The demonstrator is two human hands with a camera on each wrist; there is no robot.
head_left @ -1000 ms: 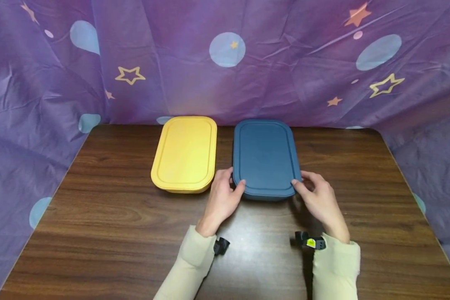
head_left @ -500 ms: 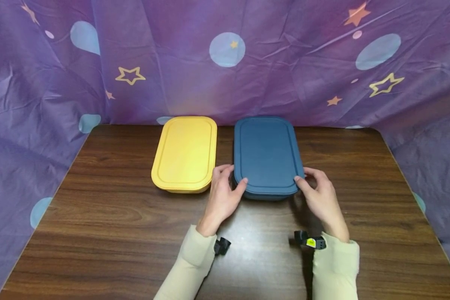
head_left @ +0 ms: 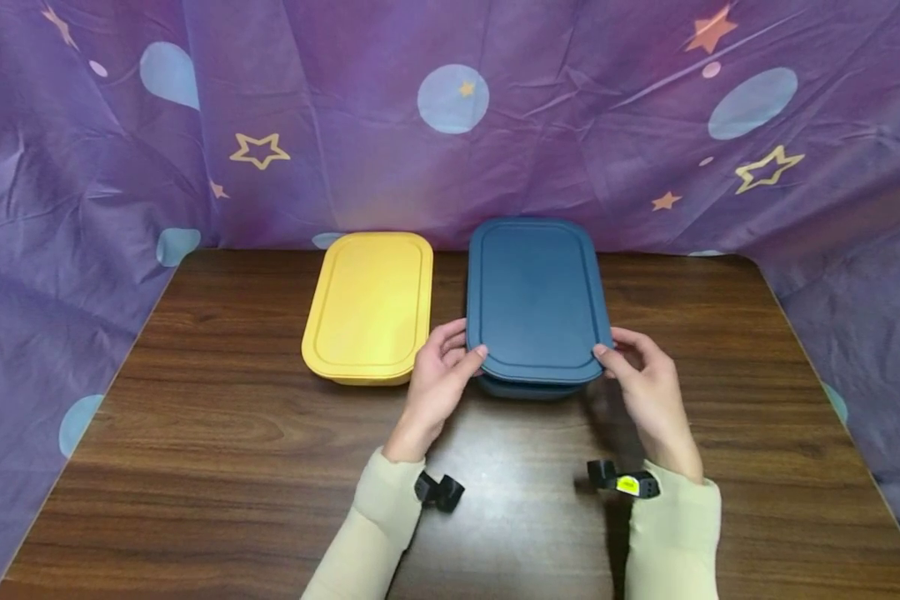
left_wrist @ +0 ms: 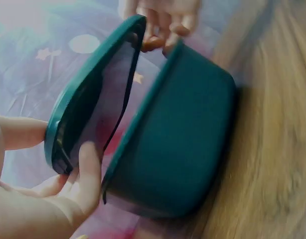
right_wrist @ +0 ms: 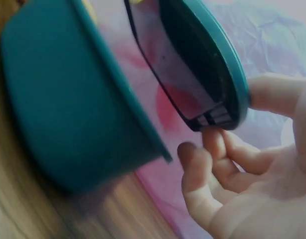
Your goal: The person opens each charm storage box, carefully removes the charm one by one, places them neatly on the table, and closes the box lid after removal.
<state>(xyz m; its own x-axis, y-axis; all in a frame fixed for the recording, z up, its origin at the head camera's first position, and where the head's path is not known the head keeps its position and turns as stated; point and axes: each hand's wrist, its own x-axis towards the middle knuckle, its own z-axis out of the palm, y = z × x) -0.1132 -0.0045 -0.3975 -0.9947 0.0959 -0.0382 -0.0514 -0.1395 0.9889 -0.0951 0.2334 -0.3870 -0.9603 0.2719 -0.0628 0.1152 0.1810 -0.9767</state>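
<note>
A dark blue lid [head_left: 536, 296] is raised off its blue container [head_left: 532, 390], which stands on the table. Both wrist views show a gap between the lid's underside and the container's rim. My left hand [head_left: 437, 387] pinches the lid's near left corner, thumb on top and fingers beneath. At the near right corner my right hand [head_left: 647, 390] pinches it the same way. In the left wrist view the container [left_wrist: 178, 134] looks green-blue, its wall upright on the wood. The container's inside is hidden from the head view.
To the left stands a yellow container with its lid [head_left: 371, 308] on, close beside my left hand. The brown wooden table [head_left: 217, 467] reaches back to a purple curtain [head_left: 375, 125] printed with stars and circles. Small black cameras [head_left: 442, 492] sit on the wrists.
The blue lid has come up from the container, both hands rising with it at the near corners. Its far edge now shows higher against the curtain. The yellow container has stayed put.
</note>
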